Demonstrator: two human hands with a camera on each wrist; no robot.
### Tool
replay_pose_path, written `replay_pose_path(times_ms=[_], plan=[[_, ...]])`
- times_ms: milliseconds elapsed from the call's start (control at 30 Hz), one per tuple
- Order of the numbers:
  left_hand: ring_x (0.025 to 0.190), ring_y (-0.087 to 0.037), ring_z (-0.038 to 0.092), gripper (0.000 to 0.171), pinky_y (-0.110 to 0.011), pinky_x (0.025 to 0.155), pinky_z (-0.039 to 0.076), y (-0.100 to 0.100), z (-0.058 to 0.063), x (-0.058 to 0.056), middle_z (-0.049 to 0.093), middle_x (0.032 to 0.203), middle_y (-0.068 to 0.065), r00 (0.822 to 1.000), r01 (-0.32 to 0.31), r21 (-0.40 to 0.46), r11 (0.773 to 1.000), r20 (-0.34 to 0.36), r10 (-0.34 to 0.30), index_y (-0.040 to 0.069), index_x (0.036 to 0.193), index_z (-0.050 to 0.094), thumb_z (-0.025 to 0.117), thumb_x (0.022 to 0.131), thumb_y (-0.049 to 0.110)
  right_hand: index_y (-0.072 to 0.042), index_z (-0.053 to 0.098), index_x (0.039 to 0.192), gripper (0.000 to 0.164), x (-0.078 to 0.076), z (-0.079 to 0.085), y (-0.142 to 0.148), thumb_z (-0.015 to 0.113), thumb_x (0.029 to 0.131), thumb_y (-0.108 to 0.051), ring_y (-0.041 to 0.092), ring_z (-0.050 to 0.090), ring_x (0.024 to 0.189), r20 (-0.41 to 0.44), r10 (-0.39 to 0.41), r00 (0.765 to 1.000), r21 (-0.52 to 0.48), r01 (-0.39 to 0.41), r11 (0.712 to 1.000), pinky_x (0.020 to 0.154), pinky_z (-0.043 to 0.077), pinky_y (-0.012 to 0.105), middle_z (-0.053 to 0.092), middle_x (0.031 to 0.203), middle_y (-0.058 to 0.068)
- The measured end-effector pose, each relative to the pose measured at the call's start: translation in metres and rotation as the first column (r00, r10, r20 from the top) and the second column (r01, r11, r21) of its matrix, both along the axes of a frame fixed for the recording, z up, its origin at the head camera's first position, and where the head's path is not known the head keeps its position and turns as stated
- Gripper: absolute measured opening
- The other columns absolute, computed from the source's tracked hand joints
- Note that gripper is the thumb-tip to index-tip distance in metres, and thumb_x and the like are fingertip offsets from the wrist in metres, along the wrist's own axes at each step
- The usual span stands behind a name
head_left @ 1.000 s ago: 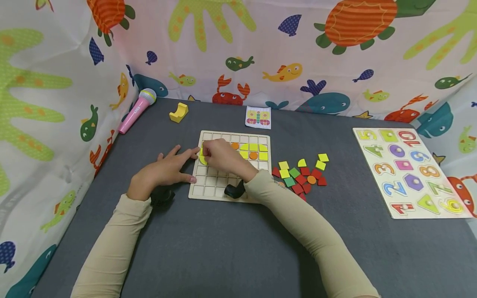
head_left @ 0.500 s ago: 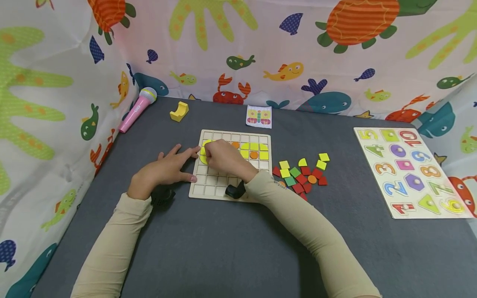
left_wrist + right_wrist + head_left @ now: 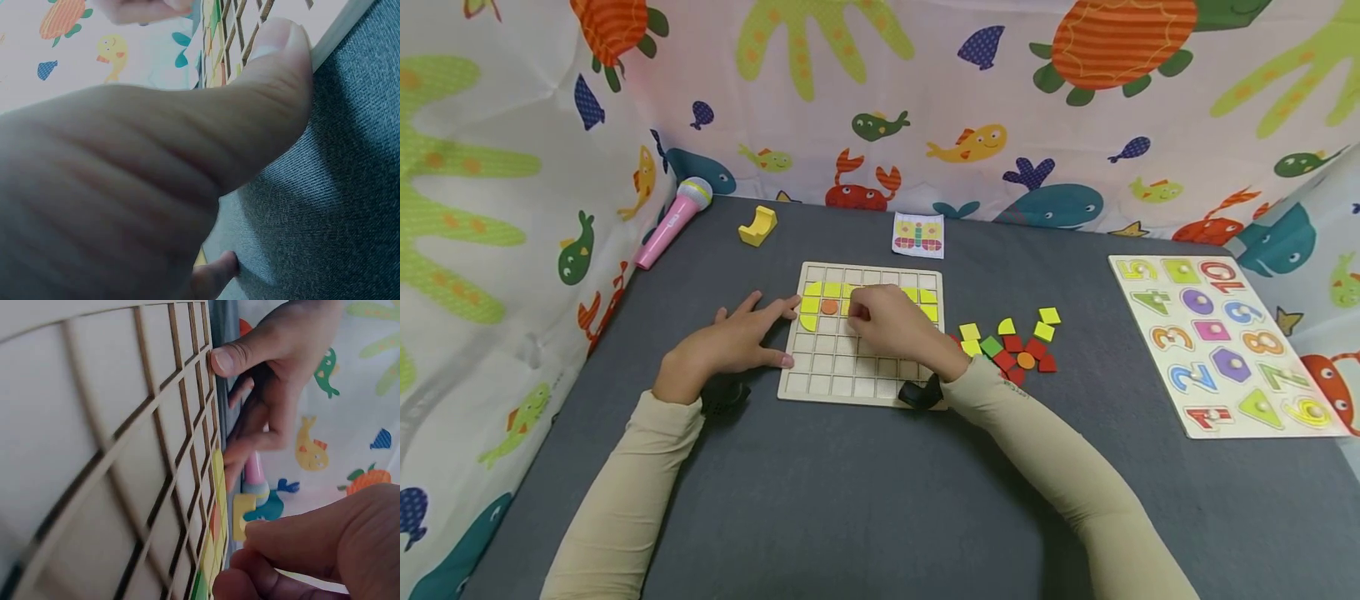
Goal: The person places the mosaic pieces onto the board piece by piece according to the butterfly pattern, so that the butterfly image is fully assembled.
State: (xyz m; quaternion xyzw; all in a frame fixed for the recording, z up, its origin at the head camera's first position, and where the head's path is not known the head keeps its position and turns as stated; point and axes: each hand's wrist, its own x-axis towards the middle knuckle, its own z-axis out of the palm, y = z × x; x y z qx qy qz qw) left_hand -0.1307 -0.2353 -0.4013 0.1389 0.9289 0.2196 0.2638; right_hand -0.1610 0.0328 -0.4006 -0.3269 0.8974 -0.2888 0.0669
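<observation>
A square wooden grid board [image 3: 838, 387] lies on the dark cloth with yellow tiles [image 3: 809, 305] and an orange disc [image 3: 829, 307] in its upper cells. My left hand [image 3: 722, 340] rests spread at the board's left edge, its index fingertip and thumb right at the rim. Over the upper middle cells my right hand [image 3: 898, 325] is bent, fingers curled down, hiding the tiles beneath. In the right wrist view its curled fingers [image 3: 237, 584] are close to a green tile [image 3: 199, 585] on the grid; no tile shows between them.
Loose red tiles [image 3: 1047, 363], yellow tiles and others lie right of the board. A picture card [image 3: 918, 235] and yellow block [image 3: 757, 226] stand behind it. A pink microphone [image 3: 672, 227] is at back left, a number puzzle [image 3: 1232, 350] at far right.
My right hand has moved right, from the board's left columns to its middle, uncovering the yellow tiles and orange disc there. My left hand has stayed at the edge.
</observation>
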Motion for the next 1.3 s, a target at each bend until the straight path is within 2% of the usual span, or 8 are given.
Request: replay_pose_path(times_ms=[167,467,700,867,1033,1133,1233,1300], plan=[[0.161,-0.049,-0.006,0.097,-0.082,0.116,-0.004,-0.001,0.0,-0.001,0.025,0.175,-0.016,1.0,-0.006,0.039,0.999,0.016,0.005,0.022,0.17,0.025,0.082,0.095,0.046,-0.005,0.076,0.093,0.008,0.0,0.0,0.033,0.071,0.099,-0.004,0.019,0.058,0.073,-0.023,-0.041,0.999,-0.064,0.04,0.997,0.069,0.049,0.034,0.067,0.081,0.002],[0.161,-0.048,-0.007,0.09,-0.081,0.116,-0.005,-0.002,-0.003,-0.001,0.027,0.174,-0.017,1.0,0.004,0.03,1.0,0.002,-0.004,0.021,0.169,0.028,0.08,0.098,0.04,-0.001,0.078,0.102,0.008,-0.001,0.004,0.089,0.074,0.101,-0.007,0.023,0.063,0.083,0.061,-0.128,0.99,-0.129,0.135,0.982,0.073,0.053,0.038,0.073,0.092,0.006],[0.162,-0.045,-0.007,0.095,-0.08,0.117,-0.004,-0.005,-0.01,-0.005,0.027,0.175,-0.014,1.0,0.0,0.026,1.0,-0.003,0.001,0.024,0.169,0.028,0.083,0.095,0.044,-0.002,0.077,0.109,0.011,0.0,-0.003,0.129,0.074,0.101,-0.008,0.025,0.062,0.087,0.092,-0.149,0.985,-0.075,0.156,0.985,0.074,0.054,0.041,0.072,0.1,0.009],[0.162,-0.045,-0.007,0.096,-0.082,0.115,-0.004,-0.011,-0.021,-0.01,0.027,0.175,-0.013,1.0,0.001,0.036,0.999,-0.011,-0.001,0.027,0.167,0.032,0.084,0.091,0.052,0.0,0.077,0.118,0.019,0.001,-0.008,0.149,0.074,0.1,-0.007,0.028,0.062,0.093,0.104,-0.144,0.984,0.013,0.143,0.99,0.082,0.053,0.045,0.07,0.108,0.012],[0.163,-0.043,-0.006,0.095,-0.082,0.116,-0.003,-0.015,-0.034,-0.015,0.026,0.176,-0.01,1.0,-0.001,0.017,1.0,-0.027,0.002,0.029,0.165,0.034,0.084,0.089,0.056,0.005,0.076,0.12,0.024,0.003,-0.008,0.159,0.076,0.098,-0.005,0.034,0.062,0.103,0.093,-0.104,0.99,0.08,0.097,0.992,0.09,0.054,0.051,0.068,0.118,0.018],[0.162,-0.045,-0.005,0.094,-0.083,0.115,-0.003,-0.015,-0.033,-0.015,0.026,0.175,-0.012,1.0,0.006,0.028,1.0,-0.028,-0.005,0.027,0.165,0.035,0.084,0.09,0.055,0.005,0.076,0.119,0.024,0.004,-0.009,0.163,0.077,0.097,-0.003,0.035,0.062,0.105,0.085,-0.085,0.993,0.099,0.077,0.992,0.09,0.054,0.052,0.065,0.12,0.02],[0.162,-0.046,-0.006,0.094,-0.083,0.114,-0.004,-0.013,-0.026,-0.012,0.026,0.175,-0.013,1.0,0.006,0.048,0.999,-0.018,-0.005,0.026,0.165,0.034,0.084,0.09,0.054,0.004,0.075,0.116,0.022,0.003,-0.01,0.165,0.079,0.096,-0.004,0.034,0.06,0.102,0.077,-0.089,0.993,0.113,0.08,0.99,0.088,0.053,0.051,0.064,0.116,0.018],[0.162,-0.046,-0.007,0.096,-0.084,0.114,-0.004,-0.013,-0.027,-0.013,0.026,0.176,-0.011,1.0,0.007,0.045,0.999,-0.017,-0.006,0.027,0.167,0.032,0.084,0.091,0.053,0.003,0.073,0.113,0.018,0.003,-0.01,0.166,0.079,0.096,-0.004,0.032,0.059,0.098,0.08,-0.104,0.991,0.117,0.095,0.989,0.086,0.052,0.049,0.063,0.111,0.016]])
